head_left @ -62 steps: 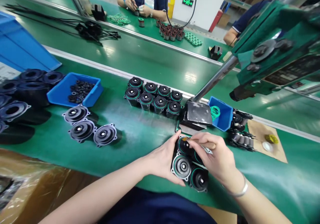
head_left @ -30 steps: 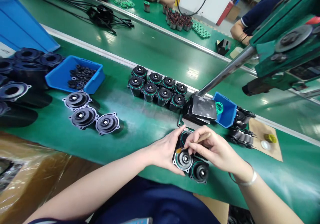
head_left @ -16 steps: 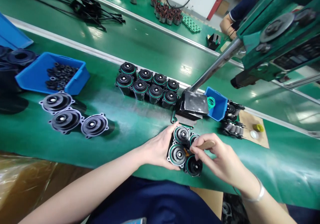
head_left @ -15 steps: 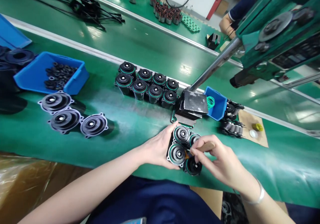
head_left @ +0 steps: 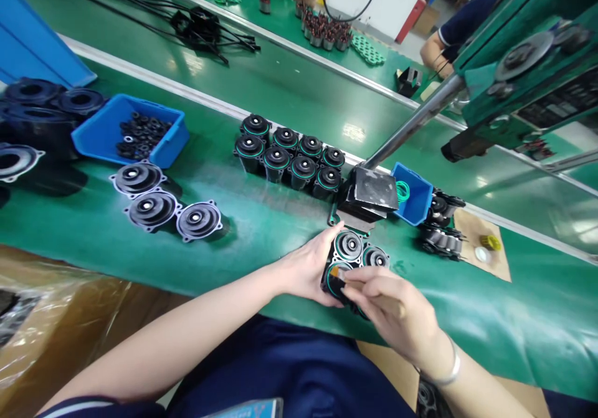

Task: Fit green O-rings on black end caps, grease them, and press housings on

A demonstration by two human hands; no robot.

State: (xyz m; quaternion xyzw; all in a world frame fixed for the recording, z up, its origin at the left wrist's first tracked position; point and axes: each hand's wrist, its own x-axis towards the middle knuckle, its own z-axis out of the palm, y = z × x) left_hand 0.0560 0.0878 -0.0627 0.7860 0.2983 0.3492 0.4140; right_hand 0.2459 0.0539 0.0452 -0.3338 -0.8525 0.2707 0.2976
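My left hand [head_left: 312, 270] is wrapped round the left side of a small cluster of black round housings [head_left: 349, 245] with green rings. Pinched in my right hand [head_left: 397, 303] is a small brush [head_left: 337, 273] with a wooden handle and orange-brown bristles. Its tip is at the front left housing, which my right fingers partly cover. Another housing [head_left: 375, 256] of the cluster shows at the back right; the front right one is mostly hidden under my right hand.
Two rows of ringed housings [head_left: 276, 157] stand behind. At left are three housings without green rings [head_left: 199, 219] and a blue bin [head_left: 175, 141] of small black parts. A green press [head_left: 518, 63] overhangs the right, beside a blue bin [head_left: 420, 199] with green rings. Co-workers' arms show beyond.
The brush in my right hand has moved left, from between the housings onto the front left one. The view has shifted, so more of the left side shows. My left hand keeps its hold.
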